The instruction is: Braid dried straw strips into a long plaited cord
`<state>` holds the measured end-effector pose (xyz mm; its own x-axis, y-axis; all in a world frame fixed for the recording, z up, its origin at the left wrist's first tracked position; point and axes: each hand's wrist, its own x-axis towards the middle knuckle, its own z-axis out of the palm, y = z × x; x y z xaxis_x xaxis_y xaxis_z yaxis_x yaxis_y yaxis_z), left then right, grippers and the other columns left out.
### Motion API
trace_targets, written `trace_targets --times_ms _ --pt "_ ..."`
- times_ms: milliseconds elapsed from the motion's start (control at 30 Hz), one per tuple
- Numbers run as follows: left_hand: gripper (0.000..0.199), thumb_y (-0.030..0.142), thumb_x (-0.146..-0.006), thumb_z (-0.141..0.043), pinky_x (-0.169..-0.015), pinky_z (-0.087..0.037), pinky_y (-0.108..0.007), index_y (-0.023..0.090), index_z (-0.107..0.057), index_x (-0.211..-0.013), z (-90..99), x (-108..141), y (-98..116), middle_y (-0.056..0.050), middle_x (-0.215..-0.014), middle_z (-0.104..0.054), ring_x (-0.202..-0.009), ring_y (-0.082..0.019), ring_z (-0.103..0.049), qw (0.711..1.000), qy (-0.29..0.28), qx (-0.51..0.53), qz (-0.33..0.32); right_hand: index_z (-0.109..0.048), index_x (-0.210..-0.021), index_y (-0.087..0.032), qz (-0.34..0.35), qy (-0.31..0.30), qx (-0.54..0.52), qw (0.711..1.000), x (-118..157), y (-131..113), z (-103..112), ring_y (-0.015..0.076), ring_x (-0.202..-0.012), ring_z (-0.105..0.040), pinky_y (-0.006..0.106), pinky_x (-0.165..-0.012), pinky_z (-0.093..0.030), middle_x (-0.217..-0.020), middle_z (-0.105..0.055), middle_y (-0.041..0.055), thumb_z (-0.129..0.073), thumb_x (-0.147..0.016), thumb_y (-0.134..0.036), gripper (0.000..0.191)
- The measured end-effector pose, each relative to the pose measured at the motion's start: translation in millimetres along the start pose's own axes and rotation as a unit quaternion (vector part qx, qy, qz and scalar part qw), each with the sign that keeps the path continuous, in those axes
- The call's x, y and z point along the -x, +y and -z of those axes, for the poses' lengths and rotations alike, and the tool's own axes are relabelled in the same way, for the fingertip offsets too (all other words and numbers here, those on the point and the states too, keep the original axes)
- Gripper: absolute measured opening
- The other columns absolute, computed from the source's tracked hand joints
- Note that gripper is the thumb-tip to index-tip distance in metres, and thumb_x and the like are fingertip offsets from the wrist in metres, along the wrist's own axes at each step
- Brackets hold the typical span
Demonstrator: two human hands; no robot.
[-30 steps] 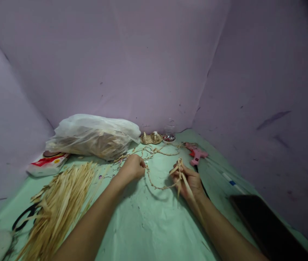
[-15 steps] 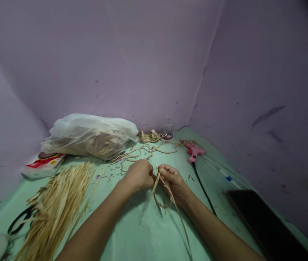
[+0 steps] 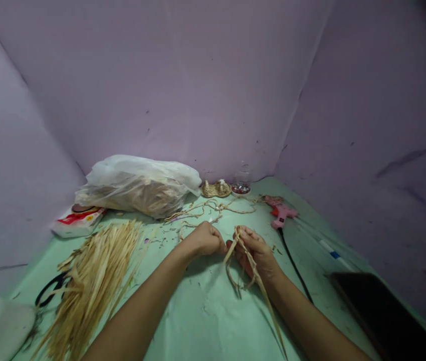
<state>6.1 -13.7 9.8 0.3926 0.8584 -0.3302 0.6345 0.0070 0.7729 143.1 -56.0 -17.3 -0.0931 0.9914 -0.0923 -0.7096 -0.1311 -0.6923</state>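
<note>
white object (image 3: 4, 326) cropped, black loop (image 3: 41, 295) part-covered

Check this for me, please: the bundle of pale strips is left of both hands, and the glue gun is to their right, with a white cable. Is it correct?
Not quite. The head view shows that the cable is black, not white. The bundle of pale strips is indeed left of both hands, and the glue gun is to their right.
</note>
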Motion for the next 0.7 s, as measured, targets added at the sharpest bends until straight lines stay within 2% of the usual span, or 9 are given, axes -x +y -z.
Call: trace_targets --times_ms 67,167,267,367,433,500,567,633,700 --pt "0.014 0.011 -0.050 -0.052 -0.044 -0.028 -0.020 0.009 -0.064 -0.057 6.9 -5 -5 0.001 -0.045 -0.047 -0.043 -0.008 -0.038 0.996 0.078 -0.017 0.040 -0.055 -0.065 -0.014 0.001 -0.006 0.002 1.000 1 -1 0 0.0036 -0.041 -0.036 0.015 -0.038 -0.028 -0.049 -0.043 -0.0048 -0.074 -0.055 -0.027 0.025" --pt "0.012 0.013 -0.052 -0.054 -0.046 -0.029 -0.020 0.010 -0.064 -0.056 22.4 -8 -13 0.001 -0.046 -0.048 -0.048 -0.009 -0.041 0.980 0.191 -0.044 0.032 -0.054 -0.063 -0.014 -0.003 -0.023 0.035 0.999 1 2 1 0.0028 -0.041 -0.030 0.014 -0.035 -0.022 -0.050 -0.041 -0.0047 -0.072 -0.058 -0.028 0.024" --pt "0.015 0.019 -0.055 -0.056 -0.048 -0.031 -0.020 0.010 -0.066 -0.061 36.1 -3 -12 0.000 -0.050 -0.051 -0.049 -0.009 -0.042 0.991 0.125 -0.024 -0.026 -0.054 -0.066 -0.015 0.002 -0.040 0.081 0.996 0 5 5 0.0044 -0.043 -0.031 0.015 -0.038 -0.026 -0.052 -0.040 -0.0047 -0.068 -0.064 -0.031 0.021" --pt "0.019 0.022 -0.056 -0.054 -0.049 -0.031 -0.020 0.011 -0.068 -0.064 41.8 6 -3 -0.001 -0.052 -0.055 -0.050 -0.010 -0.044 0.991 0.066 -0.085 -0.075 -0.053 -0.068 -0.016 0.052 -0.046 0.185 0.980 0 0 7 0.0074 -0.049 -0.037 0.020 -0.047 -0.034 -0.055 -0.041 -0.0039 -0.060 -0.070 -0.034 0.019" --pt "0.020 0.020 -0.057 -0.051 -0.049 -0.030 -0.020 0.014 -0.069 -0.064 41.1 14 4 -0.001 -0.053 -0.057 -0.052 -0.011 -0.046 0.976 0.072 -0.178 -0.100 -0.053 -0.067 -0.017 0.125 -0.051 0.322 0.937 2 -5 7 0.0095 -0.054 -0.040 0.024 -0.057 -0.039 -0.057 -0.044 -0.0026 -0.056 -0.074 -0.032 0.017" --pt "0.022 0.018 -0.056 -0.049 -0.050 -0.030 -0.021 0.017 -0.069 -0.063 37.8 23 12 -0.002 -0.054 -0.059 -0.053 -0.012 -0.048 0.950 0.082 -0.275 -0.121 -0.053 -0.067 -0.018 0.213 -0.087 0.462 0.857 5 -8 4 0.0104 -0.057 -0.042 0.032 -0.077 -0.040 -0.060 -0.047 -0.0026 -0.052 -0.077 -0.025 0.012" --pt "0.022 0.019 -0.055 -0.049 -0.052 -0.031 -0.023 0.019 -0.070 -0.064 32.8 30 19 -0.004 -0.056 -0.060 -0.055 -0.014 -0.050 0.926 0.083 -0.345 -0.131 -0.053 -0.069 -0.019 0.274 -0.167 0.559 0.765 10 -7 0 0.0106 -0.058 -0.044 0.040 -0.094 -0.030 -0.061 -0.049 -0.0036 -0.048 -0.076 -0.016 0.009" --pt "0.020 0.022 -0.054 -0.052 -0.053 -0.032 -0.024 0.019 -0.070 -0.064 27.8 35 24 -0.007 -0.060 -0.062 -0.057 -0.016 -0.052 0.910 0.073 -0.386 -0.131 -0.053 -0.073 -0.020 0.299 -0.249 0.605 0.695 13 -2 -4 0.0119 -0.061 -0.048 0.043 -0.098 -0.025 -0.062 -0.052 -0.0034 -0.046 -0.074 -0.010 0.012" --pt "0.020 0.024 -0.052 -0.055 -0.053 -0.033 -0.025 0.020 -0.069 -0.065 24.1 37 27 -0.008 -0.063 -0.063 -0.058 -0.018 -0.053 0.907 0.061 -0.397 -0.125 -0.053 -0.076 -0.020 0.306 -0.292 0.625 0.655 16 4 -9 0.0147 -0.069 -0.052 0.040 -0.093 -0.032 -0.067 -0.057 -0.0005 -0.044 -0.071 -0.007 0.017"
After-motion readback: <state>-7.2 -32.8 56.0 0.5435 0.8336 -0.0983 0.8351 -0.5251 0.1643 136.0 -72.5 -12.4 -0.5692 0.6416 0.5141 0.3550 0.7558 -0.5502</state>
